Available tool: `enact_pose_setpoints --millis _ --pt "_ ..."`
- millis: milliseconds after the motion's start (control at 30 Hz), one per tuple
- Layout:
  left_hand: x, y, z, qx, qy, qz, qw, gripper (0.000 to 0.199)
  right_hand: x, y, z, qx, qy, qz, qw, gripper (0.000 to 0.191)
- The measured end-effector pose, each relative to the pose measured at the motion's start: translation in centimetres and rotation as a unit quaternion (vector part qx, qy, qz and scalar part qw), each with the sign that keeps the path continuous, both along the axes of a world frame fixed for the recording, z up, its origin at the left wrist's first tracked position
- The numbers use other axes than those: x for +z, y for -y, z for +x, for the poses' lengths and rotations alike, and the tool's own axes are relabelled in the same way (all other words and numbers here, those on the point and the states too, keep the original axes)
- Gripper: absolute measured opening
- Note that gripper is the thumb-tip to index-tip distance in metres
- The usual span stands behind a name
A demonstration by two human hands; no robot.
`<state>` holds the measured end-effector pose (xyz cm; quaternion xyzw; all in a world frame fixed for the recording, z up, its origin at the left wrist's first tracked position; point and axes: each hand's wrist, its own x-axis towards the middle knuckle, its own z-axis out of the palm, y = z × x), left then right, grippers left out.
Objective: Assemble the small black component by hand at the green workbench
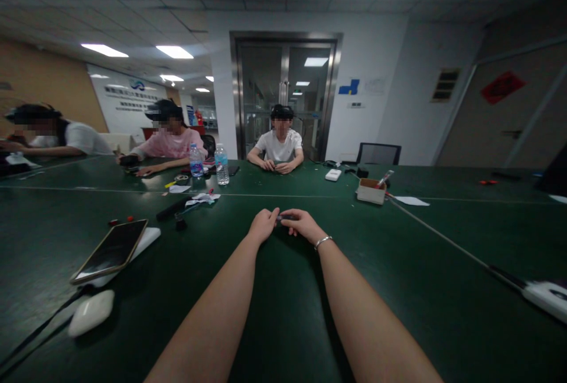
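Both hands are out over the green table (283,312), centre of frame, nearly meeting; prob. so one can steady what the other works; the small dark item (289,217) sits between them, too small to ID from here. R hand (309,226), w/ bracelet (323,242) at the wrist, has thumb & fingers pinched on it, likely for fine control; L hand (263,226) is curled in, thumb up by the item's near end, but can't tell if it grips. Phone (113,250) lies tilted on a white slab (148,242), left of frame, white rounded case (91,313) just below; prob. parked aside for elbow room; small box (371,193), right of centre, keeps a pen-like stick (385,178) upright-ish, leaning.
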<state>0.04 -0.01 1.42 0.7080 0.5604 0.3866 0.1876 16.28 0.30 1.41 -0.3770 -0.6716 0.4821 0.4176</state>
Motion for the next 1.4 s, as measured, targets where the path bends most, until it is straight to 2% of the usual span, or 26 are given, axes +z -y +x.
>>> enact_pose_setpoints --millis 267,400,467,633,833,1000,1133,1400 --pt "0.0 -0.1 0.1 0.018 -0.017 -0.041 0.999 0.060 0.2 0.2 -0.2 -0.015 0.027 0.012 0.999 0.021" --pt "-0.3 -0.3 0.0 0.005 -0.028 -0.042 0.999 0.062 0.0 0.0 -0.3 -0.018 0.026 0.012 0.999 0.022" --pt "-0.4 -0.4 0.0 -0.008 0.001 -0.036 0.999 0.059 -0.1 -0.2 -0.3 -0.026 0.021 0.010 0.999 0.023" --pt "-0.7 -0.5 0.0 -0.071 0.141 0.000 0.987 0.035 -0.2 -0.4 -0.2 -0.040 0.001 -0.007 0.999 0.022" --pt "-1.1 -1.2 -0.3 -0.104 0.171 0.004 0.980 0.028 -0.3 -0.6 0.0 -0.039 -0.026 -0.011 0.999 0.021" --pt "-1.5 -1.7 -0.3 -0.080 0.160 -0.030 0.983 0.033 -0.4 -0.9 0.1 -0.033 -0.036 -0.034 0.998 0.019" --pt "-1.5 -1.8 -0.4 -0.067 0.131 -0.035 0.988 0.044 -0.3 -1.0 0.3 -0.023 -0.050 -0.057 0.997 0.016" --pt "-1.3 -1.6 -0.4 -0.070 0.118 -0.049 0.989 0.053 -0.3 -0.8 0.2 -0.001 -0.041 -0.026 0.999 0.023"
